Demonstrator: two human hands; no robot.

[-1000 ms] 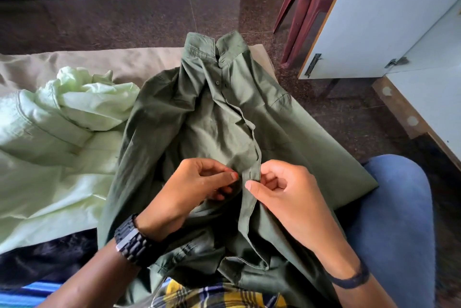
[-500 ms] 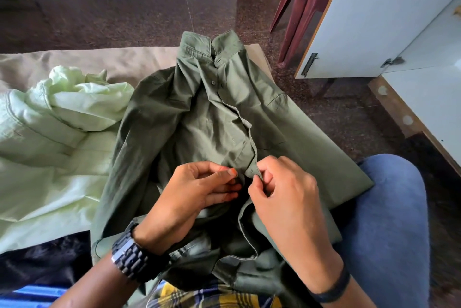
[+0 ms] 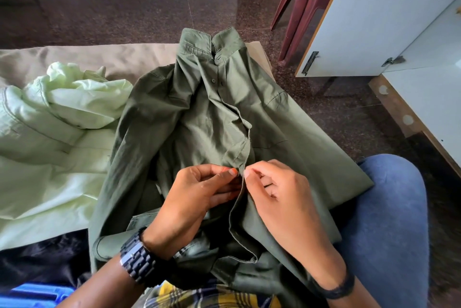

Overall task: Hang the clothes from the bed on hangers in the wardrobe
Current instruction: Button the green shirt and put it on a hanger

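An olive green shirt [image 3: 207,118] lies face up over the bed corner and my lap, collar pointing away from me. My left hand [image 3: 197,195] pinches the left edge of the shirt's button placket about halfway down. My right hand [image 3: 282,198] pinches the facing edge, its fingertips almost touching those of the left. A crumpled pale green garment [image 3: 57,128] lies to the left on the beige bed sheet [image 3: 104,58]. A yellow plaid cloth [image 3: 214,295] shows under the shirt's hem.
A white wardrobe door [image 3: 389,8] stands open at the upper right, with a second white panel [image 3: 434,105] below it. A maroon plastic chair [image 3: 301,6] stands behind on the dark floor. My blue-jeaned knee [image 3: 389,220] is at the right.
Both hands have stayed at the placket and worked their fingertips closer together on it. The shirt's front edges have drawn nearer to each other.
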